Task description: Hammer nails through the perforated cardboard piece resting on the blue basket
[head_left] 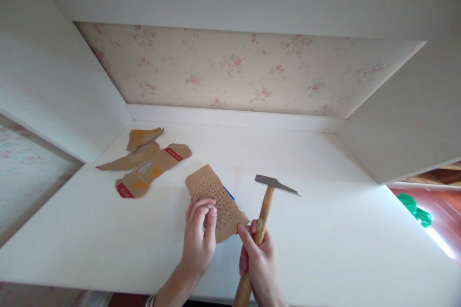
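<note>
A piece of brown cardboard (pixel 206 178) dotted with many small punched holes lies tilted on the white desk top, with blue edges showing beneath it. Over its left part, my left hand (pixel 199 232) is closed in a pinch on a small shiny metal piece that looks like a nail (pixel 209 207). Its lower end is hard to make out. My right hand (pixel 258 259) wraps round the wooden handle of a hammer (pixel 265 206), metal head up and away from the board. The right thumb and fingertip also touch the cardboard's right corner.
Torn cardboard scraps (pixel 139 172) with red and yellow printing lie at the back left. White side panels (pixel 406 110) and a flowered back wall (pixel 230 72) enclose the white desk (pixel 324 240). Beyond its right edge is a green object (pixel 414 210) on a reddish surface.
</note>
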Available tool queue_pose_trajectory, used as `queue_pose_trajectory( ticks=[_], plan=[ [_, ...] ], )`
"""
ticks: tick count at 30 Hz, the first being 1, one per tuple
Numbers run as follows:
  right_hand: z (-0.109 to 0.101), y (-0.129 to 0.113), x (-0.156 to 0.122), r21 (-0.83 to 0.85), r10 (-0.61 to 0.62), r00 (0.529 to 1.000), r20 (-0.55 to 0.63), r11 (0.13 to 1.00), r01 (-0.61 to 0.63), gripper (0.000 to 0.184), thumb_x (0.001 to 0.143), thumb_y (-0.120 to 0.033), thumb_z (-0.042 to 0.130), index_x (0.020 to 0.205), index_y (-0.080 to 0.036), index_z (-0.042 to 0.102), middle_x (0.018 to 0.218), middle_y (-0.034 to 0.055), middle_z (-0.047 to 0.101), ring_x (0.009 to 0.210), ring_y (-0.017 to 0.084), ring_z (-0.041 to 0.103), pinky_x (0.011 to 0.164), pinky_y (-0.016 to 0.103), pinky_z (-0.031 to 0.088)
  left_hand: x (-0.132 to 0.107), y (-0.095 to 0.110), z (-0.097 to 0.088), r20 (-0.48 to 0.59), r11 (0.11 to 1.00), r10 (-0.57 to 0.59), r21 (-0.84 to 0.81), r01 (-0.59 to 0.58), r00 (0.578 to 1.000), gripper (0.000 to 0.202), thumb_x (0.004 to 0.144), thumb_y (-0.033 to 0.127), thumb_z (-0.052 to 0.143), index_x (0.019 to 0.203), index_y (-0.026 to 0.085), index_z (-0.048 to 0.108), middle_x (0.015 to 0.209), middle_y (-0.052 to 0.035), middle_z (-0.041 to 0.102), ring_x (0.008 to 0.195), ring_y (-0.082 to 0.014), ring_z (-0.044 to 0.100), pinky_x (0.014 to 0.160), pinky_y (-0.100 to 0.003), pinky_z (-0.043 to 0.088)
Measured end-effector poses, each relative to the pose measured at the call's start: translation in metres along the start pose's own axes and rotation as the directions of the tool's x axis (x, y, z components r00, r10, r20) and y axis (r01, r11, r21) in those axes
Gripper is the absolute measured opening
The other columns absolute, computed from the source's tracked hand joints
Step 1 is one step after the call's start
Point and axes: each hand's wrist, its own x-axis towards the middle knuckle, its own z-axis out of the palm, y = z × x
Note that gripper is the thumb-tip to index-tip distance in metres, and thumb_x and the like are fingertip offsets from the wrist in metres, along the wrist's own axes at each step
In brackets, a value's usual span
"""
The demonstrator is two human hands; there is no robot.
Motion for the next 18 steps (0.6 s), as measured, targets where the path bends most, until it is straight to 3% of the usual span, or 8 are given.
queue_pose_trajectory(
  ticks=[3,6,10,18],
  plan=[
    [0.002,0.005,-0.002,-0.027,0.025,1.000,0.012,0.999,-0.025,0.049,0.077,-0.062,0.070,0.081,-0.026,0.037,0.033,-0.0179,0.038,0.021,0.004,0.030,0.022,0.011,0.023,0.010,-0.002,-0.004,0.107,0.985,-0.092,-0.138,0.107,0.990,0.019,0.102,0.028,0.041,0.098,0.022,0.058,0.111,-0.0076,0.061,0.103,-0.0211,0.058,0.086,-0.034,0.047],
    [0.003,0.007,-0.002,-0.037,0.014,1.000,0.003,0.999,-0.014,0.051,0.075,-0.063,0.071,0.080,-0.027,0.036,0.033,-0.0181,0.037,0.021,0.004,0.030,0.023,0.011,0.024,0.021,-0.003,-0.009,0.178,0.969,-0.117,-0.194,0.152,0.977,0.019,0.102,0.030,0.041,0.098,0.022,0.057,0.113,-0.0071,0.059,0.103,-0.0199,0.058,0.084,-0.032,0.048],
    [0.006,0.006,-0.001,-0.038,0.004,1.000,-0.009,0.999,-0.005,0.052,0.074,-0.064,0.071,0.079,-0.027,0.035,0.033,-0.0179,0.037,0.021,0.004,0.030,0.022,0.012,0.025,0.023,-0.004,-0.007,0.121,0.994,-0.040,-0.099,0.052,0.992,0.019,0.101,0.027,0.044,0.088,0.022,0.057,0.111,-0.0067,0.058,0.108,-0.0208,0.056,0.091,-0.034,0.046],
    [0.007,0.007,0.003,-0.011,0.007,1.000,0.015,1.000,-0.007,0.048,0.078,-0.060,0.070,0.081,-0.026,0.037,0.033,-0.0179,0.038,0.021,0.004,0.029,0.024,0.011,0.022,0.015,-0.018,-0.005,0.133,0.987,0.156,0.018,-0.160,0.979,0.016,0.099,0.016,0.043,0.095,0.022,0.057,0.110,-0.0049,0.062,0.111,-0.0190,0.059,0.116,-0.046,0.028]
  ],
)
